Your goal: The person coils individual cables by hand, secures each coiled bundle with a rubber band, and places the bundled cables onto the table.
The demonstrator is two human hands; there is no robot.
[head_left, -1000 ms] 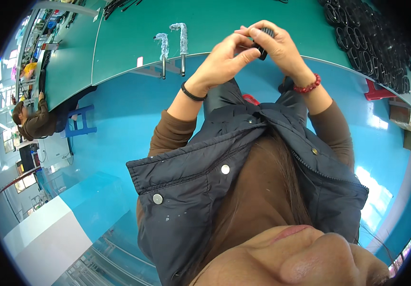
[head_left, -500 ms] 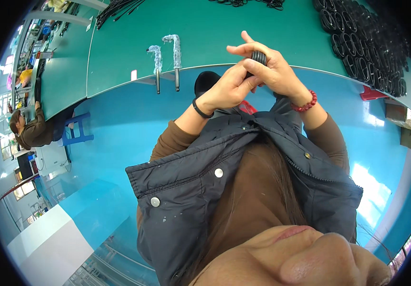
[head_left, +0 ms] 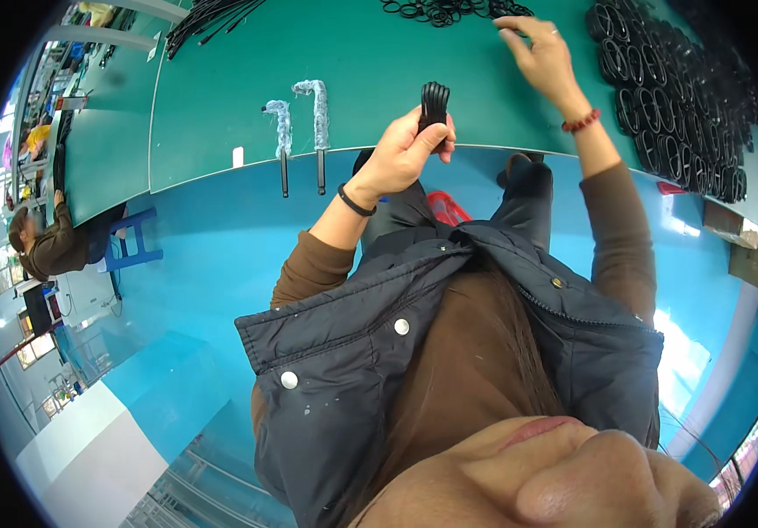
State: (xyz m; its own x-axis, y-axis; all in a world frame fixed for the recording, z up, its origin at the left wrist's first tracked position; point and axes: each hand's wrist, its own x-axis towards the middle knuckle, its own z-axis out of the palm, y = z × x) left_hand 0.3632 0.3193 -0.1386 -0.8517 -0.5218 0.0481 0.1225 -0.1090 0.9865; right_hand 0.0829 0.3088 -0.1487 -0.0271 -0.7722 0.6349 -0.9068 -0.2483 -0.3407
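My left hand (head_left: 401, 151) is closed round a coiled black cable (head_left: 434, 101), holding it upright at the table's front edge. The cable's folded loops stand up above the thumb and fingers. Farther off to the right, my right hand (head_left: 548, 63) reaches over the green table with its fingers extended and thumb apart, and nothing shows in it. Its fingertips are next to a loose heap of small black rings (head_left: 440, 12) at the table's far side. I cannot tell whether they touch the heap.
Rows of coiled black cables (head_left: 660, 106) cover the right of the green table (head_left: 352, 53). Long black cables (head_left: 212, 26) lie at far left. Two plastic-wrapped hooked rods (head_left: 319, 114) jut past the front edge. A person (head_left: 58, 231) sits by a blue stool (head_left: 135, 242).
My hands have parted from round the coiled cable. The left keeps it and now holds it upright. My right hand has let go and moved forward and right, to the black rings.
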